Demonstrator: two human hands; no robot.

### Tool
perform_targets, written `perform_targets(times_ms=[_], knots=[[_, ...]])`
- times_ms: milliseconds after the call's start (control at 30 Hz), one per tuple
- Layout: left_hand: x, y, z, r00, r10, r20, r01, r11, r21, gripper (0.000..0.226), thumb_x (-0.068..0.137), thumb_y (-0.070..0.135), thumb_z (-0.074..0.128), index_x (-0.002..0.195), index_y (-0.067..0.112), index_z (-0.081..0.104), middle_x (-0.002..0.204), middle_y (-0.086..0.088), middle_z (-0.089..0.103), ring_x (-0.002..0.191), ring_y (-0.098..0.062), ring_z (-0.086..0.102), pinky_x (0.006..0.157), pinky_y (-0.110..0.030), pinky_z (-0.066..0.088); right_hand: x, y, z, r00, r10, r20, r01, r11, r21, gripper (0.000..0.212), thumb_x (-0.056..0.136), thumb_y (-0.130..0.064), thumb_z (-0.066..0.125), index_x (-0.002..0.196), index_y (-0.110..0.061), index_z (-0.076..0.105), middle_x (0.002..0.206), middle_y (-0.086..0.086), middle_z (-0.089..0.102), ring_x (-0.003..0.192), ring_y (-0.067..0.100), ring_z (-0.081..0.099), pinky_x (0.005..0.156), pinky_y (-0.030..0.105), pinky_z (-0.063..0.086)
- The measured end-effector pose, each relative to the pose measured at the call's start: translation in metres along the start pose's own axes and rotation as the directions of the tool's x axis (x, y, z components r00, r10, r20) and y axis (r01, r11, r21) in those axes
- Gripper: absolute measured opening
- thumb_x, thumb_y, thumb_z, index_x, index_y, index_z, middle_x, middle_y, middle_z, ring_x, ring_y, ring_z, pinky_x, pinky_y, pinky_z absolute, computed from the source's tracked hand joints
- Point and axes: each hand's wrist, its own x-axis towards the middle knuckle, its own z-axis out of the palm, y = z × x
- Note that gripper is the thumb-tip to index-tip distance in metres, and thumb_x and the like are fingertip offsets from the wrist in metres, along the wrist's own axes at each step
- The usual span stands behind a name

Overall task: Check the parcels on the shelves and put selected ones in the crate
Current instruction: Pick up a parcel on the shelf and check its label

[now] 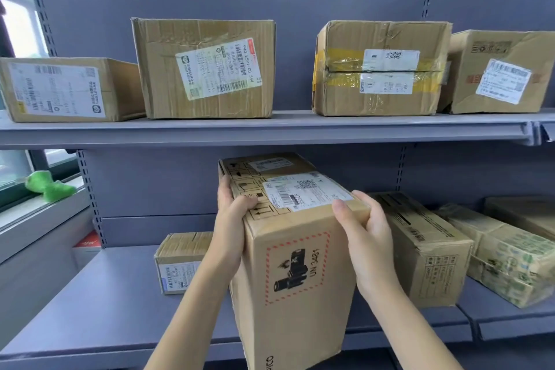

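A tall brown cardboard parcel (294, 267) with a red-dashed battery warning mark and white shipping labels on top is held in front of the lower shelf (99, 303). My left hand (232, 219) grips its upper left edge, thumb on top. My right hand (360, 228) clasps its upper right corner. The parcel's bottom runs out of view below. No crate is in view.
Several labelled cardboard boxes stand on the upper shelf (270, 129). On the lower shelf a small box (180, 261) sits behind my left arm, and more boxes (426, 246) lie to the right. A green plush toy (49, 186) rests on the window sill at left.
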Motion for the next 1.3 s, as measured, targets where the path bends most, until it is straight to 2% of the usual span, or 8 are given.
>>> perform_targets(times_ms=[167, 333, 467, 567, 800, 967, 1133, 1300], knots=[[-0.026, -0.006, -0.005, 0.999, 0.046, 0.025, -0.043, 0.994, -0.102, 0.079, 0.065, 0.019, 0.052, 0.137, 0.043, 0.026, 0.130, 0.015, 0.048, 0.115, -0.016, 0.056, 0.093, -0.037, 0.046, -0.026, 0.006, -0.008, 0.998, -0.043, -0.048, 0.047, 0.994, 0.100, 0.049, 0.060, -0.042, 0.071, 0.108, -0.038, 0.056, 0.104, -0.011, 0.067, 0.097, -0.001, 0.063, 0.084, 0.025, 0.047], [-0.033, -0.007, -0.009, 0.995, 0.070, 0.067, -0.060, 0.989, -0.136, 0.080, 0.060, 0.017, 0.057, 0.129, 0.047, 0.032, 0.138, 0.008, 0.044, 0.121, -0.022, 0.052, 0.099, -0.045, 0.043, -0.039, 0.012, -0.013, 0.993, -0.087, -0.083, 0.098, 0.985, 0.140, 0.050, 0.052, -0.052, 0.072, 0.100, -0.046, 0.063, 0.110, -0.007, 0.068, 0.106, 0.010, 0.061, 0.096, 0.038, 0.047], [-0.028, -0.002, -0.008, 0.990, 0.097, 0.104, -0.081, 0.986, -0.144, 0.078, 0.063, 0.009, 0.049, 0.132, 0.040, 0.033, 0.135, 0.015, 0.046, 0.122, -0.018, 0.052, 0.095, -0.040, 0.046, -0.042, 0.013, -0.012, 0.987, -0.120, -0.105, 0.138, 0.973, 0.184, 0.062, 0.046, -0.056, 0.079, 0.104, -0.042, 0.062, 0.101, -0.011, 0.071, 0.098, 0.009, 0.064, 0.090, 0.028, 0.051], [-0.030, -0.003, -0.007, 0.984, 0.111, 0.137, -0.091, 0.985, -0.146, 0.088, 0.058, 0.010, 0.057, 0.137, 0.035, 0.032, 0.135, 0.014, 0.048, 0.123, -0.018, 0.052, 0.096, -0.042, 0.046, -0.045, 0.016, -0.015, 0.984, -0.130, -0.124, 0.154, 0.965, 0.213, 0.070, 0.040, -0.067, 0.079, 0.104, -0.042, 0.062, 0.095, -0.010, 0.071, 0.093, 0.007, 0.065, 0.086, 0.022, 0.051], [-0.026, -0.003, 0.001, 0.965, 0.169, 0.199, -0.160, 0.985, -0.059, 0.086, 0.058, 0.008, 0.054, 0.137, 0.035, 0.033, 0.136, 0.017, 0.046, 0.124, -0.009, 0.049, 0.097, -0.033, 0.045, -0.051, 0.028, -0.024, 0.971, -0.160, -0.177, 0.210, 0.927, 0.311, 0.061, 0.047, -0.040, 0.081, 0.104, -0.034, 0.062, 0.123, 0.002, 0.062, 0.110, 0.010, 0.060, 0.083, 0.019, 0.052], [-0.026, -0.010, -0.002, 0.956, 0.198, 0.217, -0.193, 0.980, -0.046, 0.083, 0.058, 0.000, 0.046, 0.134, 0.032, 0.037, 0.131, 0.017, 0.052, 0.118, -0.009, 0.054, 0.085, -0.024, 0.050, -0.058, 0.043, -0.020, 0.938, -0.284, -0.198, 0.337, 0.879, 0.336, 0.049, 0.056, -0.023, 0.068, 0.103, -0.033, 0.060, 0.125, -0.009, 0.060, 0.116, 0.005, 0.056, 0.083, 0.017, 0.050], [-0.039, -0.019, -0.011, 0.938, 0.235, 0.254, -0.233, 0.972, -0.038, 0.085, 0.052, 0.016, 0.057, 0.131, 0.042, 0.038, 0.142, 0.013, 0.042, 0.128, -0.017, 0.045, 0.101, -0.042, 0.042, -0.068, 0.051, -0.023, 0.933, -0.302, -0.196, 0.353, 0.875, 0.332, 0.051, 0.055, -0.022, 0.065, 0.102, -0.043, 0.063, 0.123, -0.016, 0.061, 0.114, 0.002, 0.056, 0.082, 0.016, 0.050], [-0.052, -0.026, -0.008, 0.938, 0.252, 0.237, -0.265, 0.964, 0.022, 0.088, 0.056, 0.001, 0.051, 0.135, 0.037, 0.032, 0.144, 0.018, 0.037, 0.129, -0.005, 0.041, 0.097, -0.026, 0.045, -0.082, 0.064, -0.029, 0.955, -0.242, -0.175, 0.286, 0.907, 0.310, 0.059, 0.051, -0.027, 0.069, 0.107, -0.044, 0.062, 0.128, -0.007, 0.058, 0.114, 0.006, 0.058, 0.082, 0.017, 0.051]])
